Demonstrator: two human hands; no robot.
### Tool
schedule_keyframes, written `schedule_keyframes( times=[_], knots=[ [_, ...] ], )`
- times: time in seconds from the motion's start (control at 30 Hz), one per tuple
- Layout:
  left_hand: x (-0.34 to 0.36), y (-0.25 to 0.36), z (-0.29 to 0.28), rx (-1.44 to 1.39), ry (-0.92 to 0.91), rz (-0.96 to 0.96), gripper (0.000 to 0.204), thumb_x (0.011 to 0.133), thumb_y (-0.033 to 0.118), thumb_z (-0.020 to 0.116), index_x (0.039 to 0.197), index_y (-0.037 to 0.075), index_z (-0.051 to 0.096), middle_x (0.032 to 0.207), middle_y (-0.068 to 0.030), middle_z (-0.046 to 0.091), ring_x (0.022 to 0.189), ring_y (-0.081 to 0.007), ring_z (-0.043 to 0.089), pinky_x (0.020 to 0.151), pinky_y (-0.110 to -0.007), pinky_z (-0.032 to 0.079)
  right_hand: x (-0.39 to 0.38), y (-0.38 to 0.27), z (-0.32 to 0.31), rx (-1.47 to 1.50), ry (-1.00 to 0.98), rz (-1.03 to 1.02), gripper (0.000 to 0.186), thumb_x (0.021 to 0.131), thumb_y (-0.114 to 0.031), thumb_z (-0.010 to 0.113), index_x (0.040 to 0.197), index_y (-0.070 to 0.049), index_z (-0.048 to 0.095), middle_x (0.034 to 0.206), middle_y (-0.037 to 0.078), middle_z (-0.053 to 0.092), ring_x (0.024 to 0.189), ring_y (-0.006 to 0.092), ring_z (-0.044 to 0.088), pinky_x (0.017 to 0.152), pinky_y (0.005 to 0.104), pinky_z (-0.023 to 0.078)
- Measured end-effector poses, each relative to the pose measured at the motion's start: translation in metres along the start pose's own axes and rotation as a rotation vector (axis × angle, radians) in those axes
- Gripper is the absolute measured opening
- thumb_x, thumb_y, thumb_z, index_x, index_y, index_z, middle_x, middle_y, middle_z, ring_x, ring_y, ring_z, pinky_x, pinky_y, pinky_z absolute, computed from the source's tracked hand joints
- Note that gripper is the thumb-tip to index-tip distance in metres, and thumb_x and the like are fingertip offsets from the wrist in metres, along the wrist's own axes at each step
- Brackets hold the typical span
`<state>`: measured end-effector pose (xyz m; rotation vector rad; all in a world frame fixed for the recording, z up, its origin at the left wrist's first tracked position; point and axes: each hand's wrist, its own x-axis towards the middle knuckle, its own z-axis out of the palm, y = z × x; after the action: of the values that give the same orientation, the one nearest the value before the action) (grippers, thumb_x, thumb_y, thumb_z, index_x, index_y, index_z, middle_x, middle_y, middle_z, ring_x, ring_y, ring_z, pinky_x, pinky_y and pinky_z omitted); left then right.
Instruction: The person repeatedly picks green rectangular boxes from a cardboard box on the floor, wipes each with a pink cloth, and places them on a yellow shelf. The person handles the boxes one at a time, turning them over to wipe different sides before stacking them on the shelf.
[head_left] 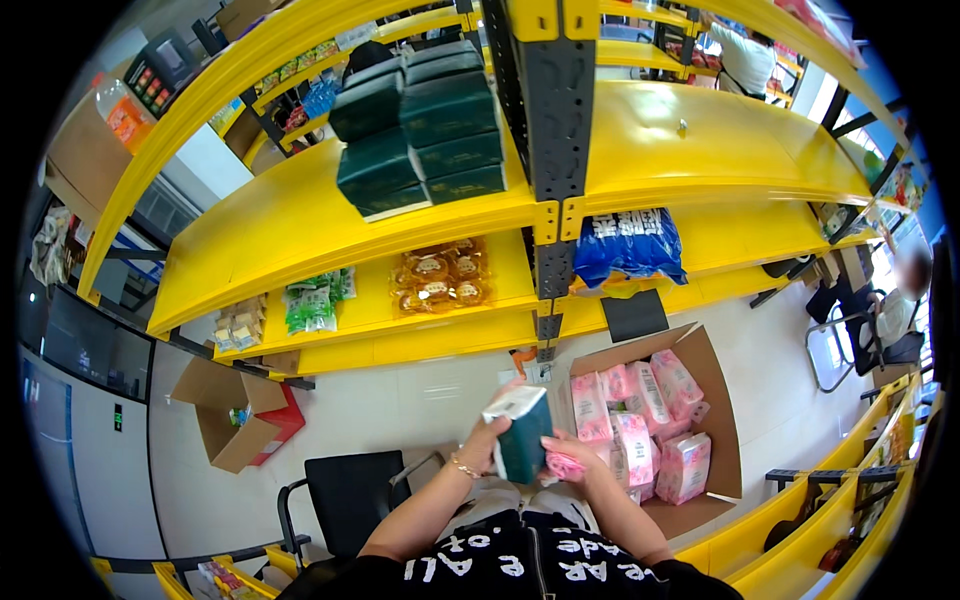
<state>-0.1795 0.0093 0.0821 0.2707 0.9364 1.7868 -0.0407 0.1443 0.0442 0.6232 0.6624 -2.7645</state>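
Note:
In front of my body I hold up a dark green tissue pack (524, 446) with a white end. My left hand (483, 446) is closed round its left side. My right hand (572, 450) touches the pack's right edge, its fingers curled over a small crumpled pink thing (565, 466) whose kind I cannot make out. Just right of my hands stands an open carton (722, 440) holding several pink-and-white tissue packs (632, 447). On the upper yellow shelf (270, 225) ahead, several dark green packs (455, 140) are stacked in two columns.
A black-and-grey post (556, 150) divides the shelving. Lower down lie orange packs (440, 278), green bags (318, 300) and a blue bag (628, 246). A black chair (345, 495) and an opened carton (230, 410) stand to my left. Another person (895, 310) sits far right.

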Motion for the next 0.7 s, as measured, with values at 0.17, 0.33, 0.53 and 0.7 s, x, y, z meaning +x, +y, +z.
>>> schedule_keyframes(
  times=[0.17,0.33,0.53,0.7],
  knots=[
    [-0.053,0.065,-0.036,-0.146,0.200,0.223,0.082,0.079,0.050,0.071,0.144,0.016,0.036,0.136,-0.0087,0.048,0.124,-0.0253,0.049,0.106,-0.043,0.040,0.043,0.009,0.045,0.144,0.064,-0.207,0.031,0.091,-0.021,0.061,0.117,-0.005,0.056,0.099,0.010,0.065,0.072,0.0171,0.064,0.060,0.0337,0.053],
    [-0.065,0.083,-0.056,-0.193,0.325,0.207,0.064,0.096,0.055,0.043,0.140,0.009,0.041,0.138,-0.0130,0.050,0.126,-0.0306,0.049,0.107,-0.049,0.038,0.068,-0.008,0.129,-0.076,0.342,-0.975,0.029,0.096,-0.025,0.052,0.115,-0.005,0.058,0.110,0.011,0.064,0.099,0.0203,0.063,0.086,0.0300,0.050],
    [-0.062,0.118,-0.039,-0.148,0.055,0.157,0.070,0.096,0.058,0.035,0.145,0.006,0.034,0.141,-0.0140,0.046,0.127,-0.0257,0.047,0.111,-0.042,0.033,0.048,0.046,0.207,-1.507,0.498,-1.180,0.050,0.096,-0.034,0.044,0.140,-0.009,0.044,0.152,0.011,0.033,0.142,0.0344,0.023,0.112,0.0552,0.012],
    [-0.056,0.088,-0.016,-0.060,0.055,-0.094,0.069,0.098,0.057,0.029,0.146,0.008,0.032,0.140,-0.0152,0.045,0.127,-0.0283,0.045,0.110,-0.043,0.032,0.010,0.072,0.189,-1.583,0.656,-1.127,0.051,0.098,-0.037,0.041,0.143,-0.014,0.042,0.154,0.008,0.030,0.144,0.0350,0.018,0.111,0.0572,0.008]
  ],
)
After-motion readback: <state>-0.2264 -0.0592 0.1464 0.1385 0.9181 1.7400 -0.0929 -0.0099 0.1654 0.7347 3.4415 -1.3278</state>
